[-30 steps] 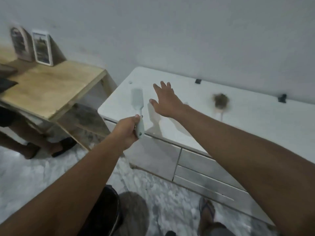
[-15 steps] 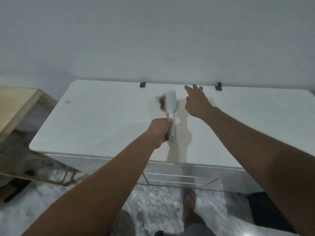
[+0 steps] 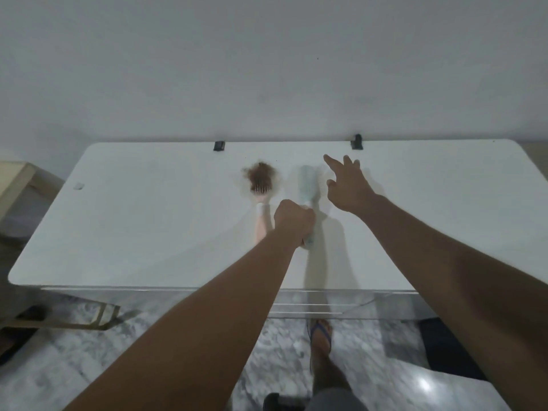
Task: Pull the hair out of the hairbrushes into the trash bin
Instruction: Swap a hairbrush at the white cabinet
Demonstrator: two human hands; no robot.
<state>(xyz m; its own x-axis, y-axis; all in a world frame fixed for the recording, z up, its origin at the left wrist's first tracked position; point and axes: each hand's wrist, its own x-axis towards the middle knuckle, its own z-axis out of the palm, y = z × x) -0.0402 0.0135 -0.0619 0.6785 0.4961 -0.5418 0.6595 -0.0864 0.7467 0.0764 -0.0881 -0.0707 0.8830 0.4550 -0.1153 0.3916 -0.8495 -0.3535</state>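
My left hand (image 3: 292,222) is shut on the handle of a pale blue hairbrush (image 3: 306,185), whose head points away from me just over the white cabinet top (image 3: 148,226). To its left lies a pink-handled hairbrush (image 3: 261,189) with a clump of brown hair on its bristles. My right hand (image 3: 348,185) hovers open with spread fingers just right of the blue brush head. No trash bin can be made out clearly.
Two small black clips (image 3: 218,145) (image 3: 356,141) sit at the cabinet's back edge by the wall. A wooden table corner (image 3: 14,179) is at the left. My sandalled foot (image 3: 321,336) stands on the marble floor below; a dark object (image 3: 444,345) lies at lower right.
My view has swung right and centred on the cabinet. My left hand carried the blue brush over the top and lowered it beside the hairy pink brush; my right hand stayed open alongside.
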